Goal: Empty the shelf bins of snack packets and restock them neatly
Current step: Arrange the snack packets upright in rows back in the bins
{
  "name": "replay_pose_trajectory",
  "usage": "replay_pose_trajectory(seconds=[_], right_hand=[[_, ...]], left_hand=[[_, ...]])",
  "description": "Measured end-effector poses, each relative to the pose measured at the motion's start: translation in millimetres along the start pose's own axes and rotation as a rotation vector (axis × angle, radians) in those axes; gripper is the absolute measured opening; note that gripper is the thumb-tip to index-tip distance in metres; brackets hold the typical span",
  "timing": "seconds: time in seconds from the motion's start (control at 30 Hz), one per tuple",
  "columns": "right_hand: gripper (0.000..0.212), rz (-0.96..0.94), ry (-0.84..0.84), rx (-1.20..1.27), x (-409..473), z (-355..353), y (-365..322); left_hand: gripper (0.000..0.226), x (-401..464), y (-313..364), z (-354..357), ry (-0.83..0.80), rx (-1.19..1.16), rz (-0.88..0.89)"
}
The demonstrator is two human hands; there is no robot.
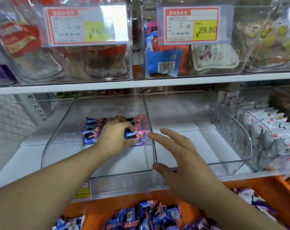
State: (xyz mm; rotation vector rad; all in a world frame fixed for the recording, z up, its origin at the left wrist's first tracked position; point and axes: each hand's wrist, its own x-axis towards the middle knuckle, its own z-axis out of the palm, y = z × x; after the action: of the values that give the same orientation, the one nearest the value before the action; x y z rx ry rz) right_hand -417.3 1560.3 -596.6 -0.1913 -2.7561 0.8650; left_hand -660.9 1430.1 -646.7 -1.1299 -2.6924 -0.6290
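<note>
While a blue-and-pink snack packet (130, 136) is pinched between the curled fingers (130, 126) and thumb of the left hand (117, 136), it is held low inside the clear shelf bin (97, 170), touching the small cluster of matching packets (91, 130) laid in rows on the bin's floor toward its back. More of these packets are stood against the bin's right wall, just beside the held one. The right hand (182, 156) is held at the bin's front right corner, its fingers straight and spread apart, nothing gripped; whether the thumb touches the rim cannot be told. To the right of the bin a second clear bin (224, 165) is set, and beyond that a bin packed with white packets (265, 130). Below the bin, an orange crate (273, 185) is seen holding a loose heap of blue packets (151, 214). Above the bin, on the upper shelf (141, 83), two price tags are shown, one (84, 25) reading 16.80 and one (191, 24) reading 29.80.
</note>
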Motion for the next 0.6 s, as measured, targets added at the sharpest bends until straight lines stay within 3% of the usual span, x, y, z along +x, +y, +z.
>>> replay_pose_trajectory(seconds=[0.2, 0.37, 0.47, 0.6], right_hand=[[0.074, 0.032, 0.022, 0.025, 0, -3, -3], [0.059, -0.206, 0.178, 0.120, -21, -21, -25], [0.042, -0.240, 0.072, 0.161, -51, -14, -39], [0.033, -0.152, -0.275, -0.023, -82, 32, -21]], left_hand=[[0.029, -20, 10, -32, 0.054, -0.182, 0.034], [0.012, -95, 50, -89, 0.214, -0.425, 0.026], [0.009, -167, 65, -97, 0.128, -0.543, -0.005], [0.011, -244, 50, -43, -0.131, -0.500, -0.095]])
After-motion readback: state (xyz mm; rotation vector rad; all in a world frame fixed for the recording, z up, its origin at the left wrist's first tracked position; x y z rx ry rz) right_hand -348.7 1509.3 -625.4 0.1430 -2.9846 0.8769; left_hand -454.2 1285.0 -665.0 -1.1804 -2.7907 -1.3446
